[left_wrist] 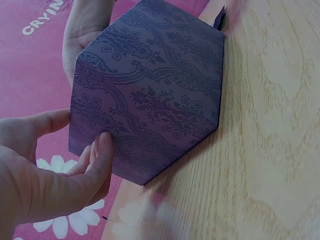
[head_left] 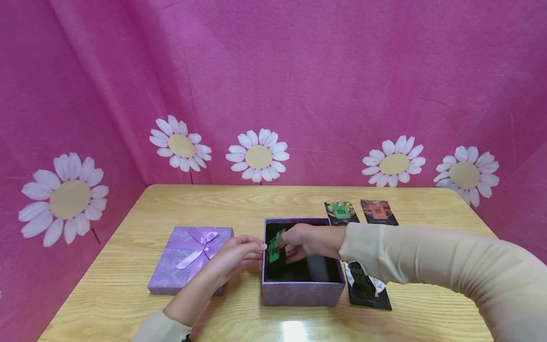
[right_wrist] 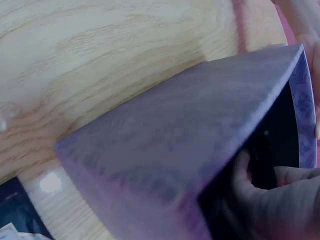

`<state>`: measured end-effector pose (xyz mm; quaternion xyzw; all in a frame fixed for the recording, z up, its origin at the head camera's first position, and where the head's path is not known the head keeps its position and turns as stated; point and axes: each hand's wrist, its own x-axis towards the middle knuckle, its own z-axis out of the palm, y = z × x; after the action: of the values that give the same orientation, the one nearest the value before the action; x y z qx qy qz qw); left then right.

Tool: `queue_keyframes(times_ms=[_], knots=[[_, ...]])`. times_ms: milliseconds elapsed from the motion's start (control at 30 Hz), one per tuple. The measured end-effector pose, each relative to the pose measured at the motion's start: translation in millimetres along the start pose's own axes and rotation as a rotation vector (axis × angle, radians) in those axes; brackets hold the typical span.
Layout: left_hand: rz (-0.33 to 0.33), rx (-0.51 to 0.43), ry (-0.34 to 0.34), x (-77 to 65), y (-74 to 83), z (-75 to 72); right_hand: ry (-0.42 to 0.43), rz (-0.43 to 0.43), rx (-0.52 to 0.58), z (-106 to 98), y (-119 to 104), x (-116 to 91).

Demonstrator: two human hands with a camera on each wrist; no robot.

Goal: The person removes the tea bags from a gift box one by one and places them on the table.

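Observation:
An open purple patterned gift box [head_left: 303,294] with a black inside stands on the table. Reaching down into it, my right hand [head_left: 305,240] pinches a flat black packet with a green label [head_left: 275,251], held tilted near the left wall. My left hand [head_left: 239,256] touches the outside of that wall. In the left wrist view, the thumb of my left hand [left_wrist: 55,175] meets the box edge while its fairly straight fingers rest on the patterned side. The right wrist view shows my right hand [right_wrist: 280,200] partly hidden by the box wall.
A purple lid with a ribbon bow [head_left: 171,270] lies left of the box. Behind the right arm are a green-labelled packet [head_left: 342,212] and a red-labelled packet [head_left: 378,211]. A black-and-white packet [head_left: 369,297] lies right of the box, partly under the sleeve. Pink cloth [head_left: 316,95] hangs behind the table.

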<state>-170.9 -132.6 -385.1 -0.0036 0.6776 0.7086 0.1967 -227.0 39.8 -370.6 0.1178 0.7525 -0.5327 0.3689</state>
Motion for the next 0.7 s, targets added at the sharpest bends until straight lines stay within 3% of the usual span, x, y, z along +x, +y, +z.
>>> queue_keyframes(times_ms=[300, 700], knots=[[-0.012, -0.010, -0.002, -0.7, -1.4, 2.0, 0.004, -0.114, -0.011, 0, -11, -33], [-0.002, -0.006, 0.005, 0.4, -0.1, 1.0, 0.011, -0.093, 0.004, -1, -12, -52]])
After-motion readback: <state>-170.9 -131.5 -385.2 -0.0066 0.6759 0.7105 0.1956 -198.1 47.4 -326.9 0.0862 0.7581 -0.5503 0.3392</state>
